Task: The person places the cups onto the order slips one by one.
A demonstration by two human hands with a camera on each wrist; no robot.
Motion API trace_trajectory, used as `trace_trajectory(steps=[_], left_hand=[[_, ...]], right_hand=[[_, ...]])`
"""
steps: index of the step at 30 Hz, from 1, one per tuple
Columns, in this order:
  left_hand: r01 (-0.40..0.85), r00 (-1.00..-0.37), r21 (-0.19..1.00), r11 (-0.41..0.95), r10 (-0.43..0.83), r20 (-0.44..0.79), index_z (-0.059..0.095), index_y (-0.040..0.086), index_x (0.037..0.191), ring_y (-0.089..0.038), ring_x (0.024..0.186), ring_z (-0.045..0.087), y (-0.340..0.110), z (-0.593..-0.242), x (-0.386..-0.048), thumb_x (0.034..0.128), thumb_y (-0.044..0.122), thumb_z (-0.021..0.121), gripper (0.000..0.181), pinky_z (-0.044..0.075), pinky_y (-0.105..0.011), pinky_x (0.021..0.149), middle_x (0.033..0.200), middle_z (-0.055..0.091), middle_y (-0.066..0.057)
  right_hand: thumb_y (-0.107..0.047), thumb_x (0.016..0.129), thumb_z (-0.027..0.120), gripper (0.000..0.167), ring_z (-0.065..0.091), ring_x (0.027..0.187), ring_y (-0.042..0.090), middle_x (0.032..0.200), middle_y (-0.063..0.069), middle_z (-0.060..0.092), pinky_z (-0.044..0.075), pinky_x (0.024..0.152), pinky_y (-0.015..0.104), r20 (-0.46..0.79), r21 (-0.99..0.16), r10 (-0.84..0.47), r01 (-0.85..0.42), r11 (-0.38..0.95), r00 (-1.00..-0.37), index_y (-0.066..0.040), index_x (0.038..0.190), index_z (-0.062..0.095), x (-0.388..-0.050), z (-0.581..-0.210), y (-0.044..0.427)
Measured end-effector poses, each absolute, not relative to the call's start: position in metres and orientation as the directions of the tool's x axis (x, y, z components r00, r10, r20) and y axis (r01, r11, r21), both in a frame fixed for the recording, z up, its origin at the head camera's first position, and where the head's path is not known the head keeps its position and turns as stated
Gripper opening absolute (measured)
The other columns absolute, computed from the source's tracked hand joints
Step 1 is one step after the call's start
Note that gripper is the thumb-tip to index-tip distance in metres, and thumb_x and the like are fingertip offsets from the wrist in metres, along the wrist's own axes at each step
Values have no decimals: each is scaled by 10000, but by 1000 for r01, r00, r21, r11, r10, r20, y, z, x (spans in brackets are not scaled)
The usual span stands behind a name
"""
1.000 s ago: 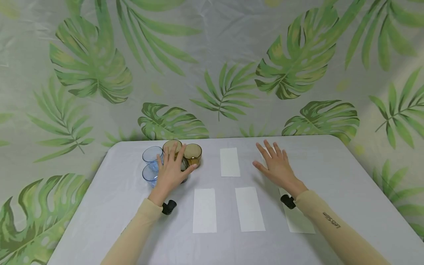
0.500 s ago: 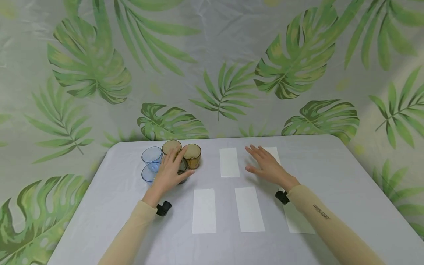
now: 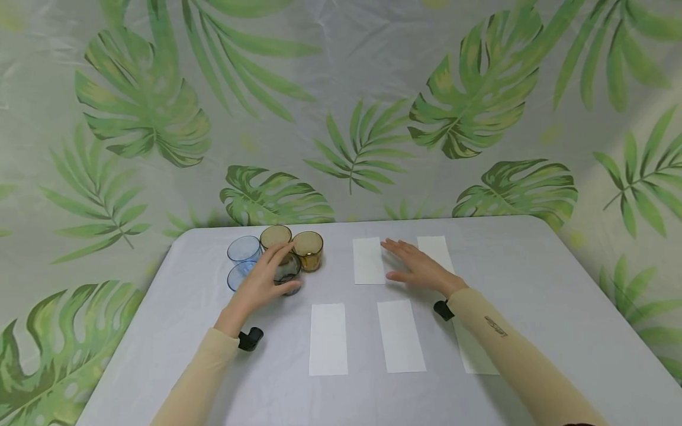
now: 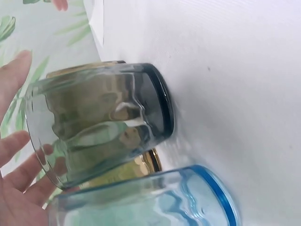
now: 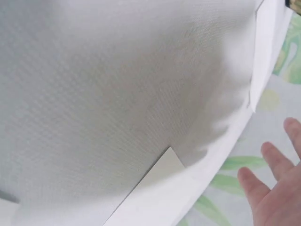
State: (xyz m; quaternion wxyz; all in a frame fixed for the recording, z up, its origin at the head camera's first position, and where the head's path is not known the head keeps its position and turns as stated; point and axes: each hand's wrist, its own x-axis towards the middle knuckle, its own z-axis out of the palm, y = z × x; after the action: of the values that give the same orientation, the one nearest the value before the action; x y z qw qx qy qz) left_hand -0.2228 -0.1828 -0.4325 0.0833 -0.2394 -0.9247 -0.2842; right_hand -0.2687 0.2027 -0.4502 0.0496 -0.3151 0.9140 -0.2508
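Observation:
My left hand [image 3: 257, 290] reaches over the glasses at the table's left back, thumb and fingers spread around the rim side of a smoky grey glass [image 3: 288, 269]. In the left wrist view, that grey glass [image 4: 101, 125] stands between thumb and fingers; whether skin touches it I cannot tell. Close beside it are two blue glasses, one farther back [image 3: 244, 248] and one nearer [image 3: 238, 276] and partly covered by the hand. Two amber glasses, one left [image 3: 276, 235] and one right [image 3: 310, 253], stand behind. My right hand [image 3: 423, 271], fingers extended and holding nothing, hovers above the table between two white cards.
White cards lie in two rows on the white-clothed table [image 3: 538, 284]: the back row has a left card [image 3: 367, 261] and a right card [image 3: 434, 248]; the front row includes cards at left [image 3: 328, 340], middle [image 3: 402, 337] and right [image 3: 476, 350]. A leaf-patterned cloth [image 3: 367, 77] hangs behind.
My left hand has drawn back toward me and left, uncovering more of the grey glass. The right hand has shifted left, toward the back-left card. The glasses stay in place.

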Motion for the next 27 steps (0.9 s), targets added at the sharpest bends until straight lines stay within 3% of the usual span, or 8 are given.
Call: trace_trajectory(steps=[13, 27], left_hand=[[498, -867, 489, 716, 418, 271, 431, 21, 1394, -342, 1295, 384, -194, -433, -226, 760, 248, 829, 781, 400, -500, 1033, 1414, 410, -160], [473, -878, 514, 716, 432, 207, 442, 62, 1405, -337, 1282, 414, -202, -431, -232, 768, 245, 824, 765, 411, -506, 1020, 1427, 422, -133]], right_hand=[[-295, 919, 655, 737, 191, 1392, 413, 1546, 190, 210, 183, 1126, 574, 3, -498, -638, -555, 666, -770, -25, 1495, 283, -288, -457, 192], [-271, 908, 670, 745, 195, 1391, 409, 1534, 225, 213, 170, 1139, 549, -38, -511, -640, -536, 672, -767, 16, 1480, 289, -300, -462, 186]])
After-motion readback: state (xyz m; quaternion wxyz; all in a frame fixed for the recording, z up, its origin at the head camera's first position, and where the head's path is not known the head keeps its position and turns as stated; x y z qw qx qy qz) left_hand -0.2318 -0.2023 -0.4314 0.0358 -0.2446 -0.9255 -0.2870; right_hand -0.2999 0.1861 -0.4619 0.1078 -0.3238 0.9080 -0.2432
